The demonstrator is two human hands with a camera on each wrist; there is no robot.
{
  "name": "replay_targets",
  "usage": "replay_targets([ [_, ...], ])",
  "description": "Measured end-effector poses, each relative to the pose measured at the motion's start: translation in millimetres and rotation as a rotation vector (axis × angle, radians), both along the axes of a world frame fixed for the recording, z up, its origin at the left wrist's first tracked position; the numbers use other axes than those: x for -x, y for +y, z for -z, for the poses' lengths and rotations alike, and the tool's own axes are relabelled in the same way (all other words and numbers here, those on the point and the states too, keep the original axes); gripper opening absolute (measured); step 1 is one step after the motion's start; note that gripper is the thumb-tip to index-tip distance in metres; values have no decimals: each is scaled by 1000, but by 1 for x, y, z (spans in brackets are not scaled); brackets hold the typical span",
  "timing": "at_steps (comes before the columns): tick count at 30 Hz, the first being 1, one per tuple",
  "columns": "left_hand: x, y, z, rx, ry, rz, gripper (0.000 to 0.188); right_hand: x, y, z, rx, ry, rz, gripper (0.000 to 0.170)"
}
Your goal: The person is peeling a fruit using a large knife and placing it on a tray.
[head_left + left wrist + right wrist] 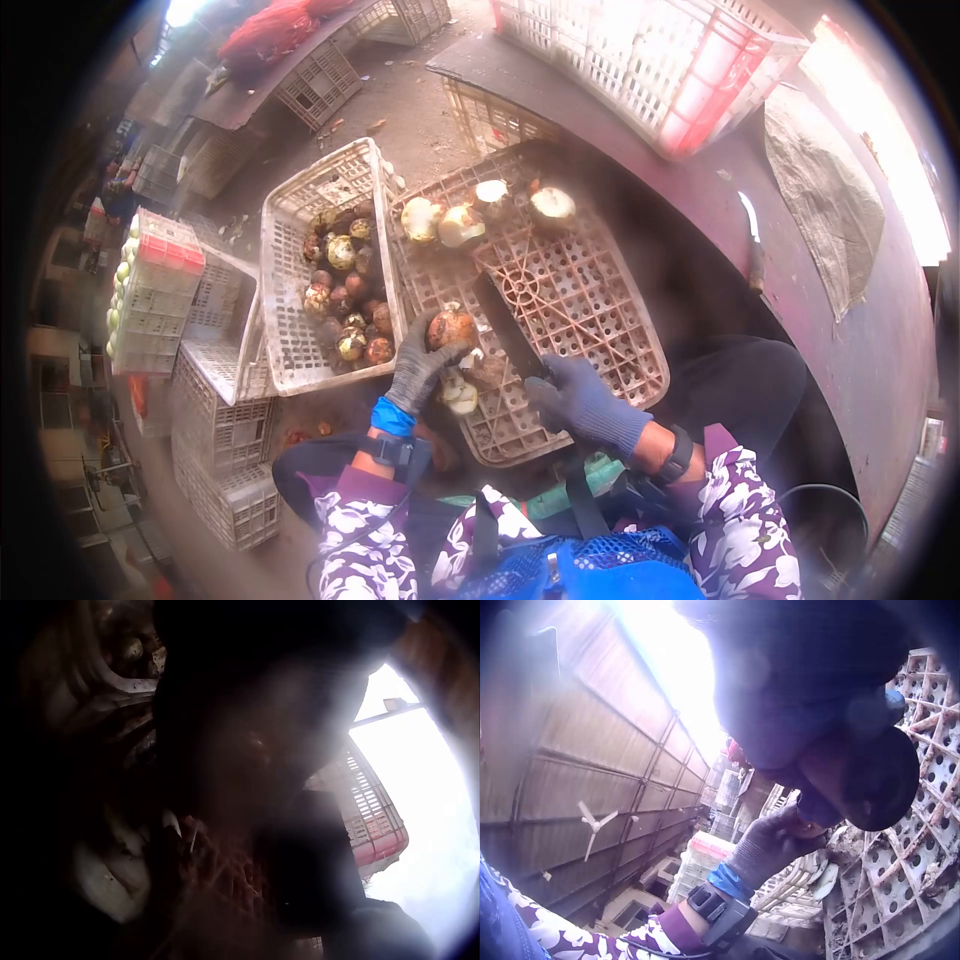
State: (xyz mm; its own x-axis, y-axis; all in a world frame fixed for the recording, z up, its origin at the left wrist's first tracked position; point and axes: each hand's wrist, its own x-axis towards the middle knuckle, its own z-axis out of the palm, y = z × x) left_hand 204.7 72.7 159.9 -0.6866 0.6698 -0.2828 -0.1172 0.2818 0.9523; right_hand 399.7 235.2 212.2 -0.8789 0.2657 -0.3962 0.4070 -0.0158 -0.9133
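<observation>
My gloved left hand (pixel 418 368) grips a round, reddish-brown root or bulb (pixel 452 327) over the near left part of an upturned plastic crate (pixel 600 345). In my gloved right hand (pixel 582 400) is a broad, dark-bladed knife (pixel 507 325), its blade slanting up and left beside the bulb. Pale peeled pieces (pixel 459 393) lie just below the left hand. Several cut, white-fleshed bulbs (pixel 461 227) sit along the crate's far edge. Much of the left wrist view is dark, with a pale piece (pixel 112 877) low in it. The left hand (pixel 776 844) also shows in the right wrist view.
A crate (pixel 280 235) of unpeeled bulbs (pixel 340 252) stands left of the work surface. Further left are stacked crates (pixel 225 420). A table (pixel 700 215) on the right bears a white-bladed knife (pixel 753 245), a sack (pixel 825 190) and a large white-and-red crate (pixel 650 70).
</observation>
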Motion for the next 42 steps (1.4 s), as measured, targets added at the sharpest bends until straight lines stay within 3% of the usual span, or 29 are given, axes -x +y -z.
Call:
replay_targets([
  [2,-4,6,4,99,87,13,69,4,1,-7,80,-107,-9,28],
  [5,-10,12,11,137,427,49,77,5,-3,15,98,-98,-4,28],
  [6,-11,14,2,230,364,115,86,7,-4,19,67,-86,-16,28],
  [9,-22,20,-16,460,716,235,91,14,-4,27,11,-36,-21,31],
  [12,-24,10,4,273,777,299,89,17,-2,28,100,-45,21,27],
  [14,-21,7,9,234,736,334,88,20,-2,24,263,-149,24,17],
  [17,-20,5,9,228,616,282,85,21,-2,21,125,-102,34,32],
  [20,-22,9,4,264,613,215,82,16,4,7,-253,0,-32,31],
  [23,-24,11,2,267,606,167,80,5,5,-17,-322,-25,-82,30],
  [38,-32,21,-4,354,781,165,80,-2,8,-28,-124,-178,-180,32],
  [42,-31,23,-5,365,744,165,82,14,2,7,-252,-33,-149,27],
])
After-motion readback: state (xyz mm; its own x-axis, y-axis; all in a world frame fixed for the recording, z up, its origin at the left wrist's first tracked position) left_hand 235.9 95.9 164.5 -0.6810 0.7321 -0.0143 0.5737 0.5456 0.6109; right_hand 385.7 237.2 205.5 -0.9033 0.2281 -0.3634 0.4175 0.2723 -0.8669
